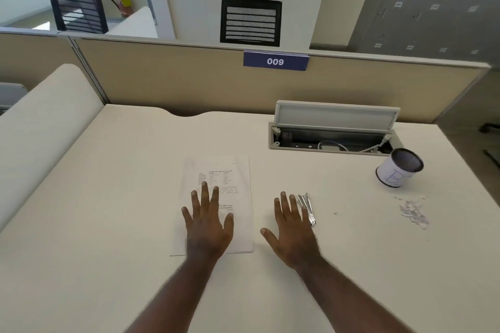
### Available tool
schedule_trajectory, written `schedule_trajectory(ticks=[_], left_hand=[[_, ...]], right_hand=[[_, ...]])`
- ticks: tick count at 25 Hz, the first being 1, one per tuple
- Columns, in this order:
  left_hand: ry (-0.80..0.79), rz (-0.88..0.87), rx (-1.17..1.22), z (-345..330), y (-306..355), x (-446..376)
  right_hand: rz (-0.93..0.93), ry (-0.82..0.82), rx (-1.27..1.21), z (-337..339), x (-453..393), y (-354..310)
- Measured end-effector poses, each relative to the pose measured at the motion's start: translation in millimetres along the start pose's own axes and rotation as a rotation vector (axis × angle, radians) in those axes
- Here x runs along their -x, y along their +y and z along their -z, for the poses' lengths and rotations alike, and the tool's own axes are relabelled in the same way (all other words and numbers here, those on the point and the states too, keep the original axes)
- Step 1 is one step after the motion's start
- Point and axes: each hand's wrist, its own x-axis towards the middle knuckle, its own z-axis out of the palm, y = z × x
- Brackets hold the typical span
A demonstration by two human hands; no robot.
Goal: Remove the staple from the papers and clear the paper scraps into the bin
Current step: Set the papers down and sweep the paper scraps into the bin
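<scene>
A stack of printed white papers point(238, 170) lies in the middle of the desk. My left hand point(207, 220) rests flat on its lower half, fingers spread, holding nothing. My right hand point(293, 227) lies flat on the bare desk just right of the papers, fingers apart. A small metal staple remover point(307, 207) lies touching the outer edge of my right hand. A heap of white paper scraps point(414, 212) sits at the right. The small round bin point(397, 171), white-wrapped with a dark mesh rim, stands behind the scraps. I cannot make out the staple.
An open cable tray point(332, 140) with its lid raised is set into the desk point(108, 211) behind the bin. A beige partition point(176, 76) with a "009" label closes the far edge. A tiny speck point(335, 213) lies between the tool and the scraps.
</scene>
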Motion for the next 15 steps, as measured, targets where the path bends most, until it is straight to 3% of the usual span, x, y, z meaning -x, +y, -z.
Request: schedule_trajectory(ticks=[15], left_hand=[[-0.11,-0.189,-0.115,-64.2,155.2,31.3]], right_hand=[[-0.133,0.034,0.012,10.5,45.4,147.1]])
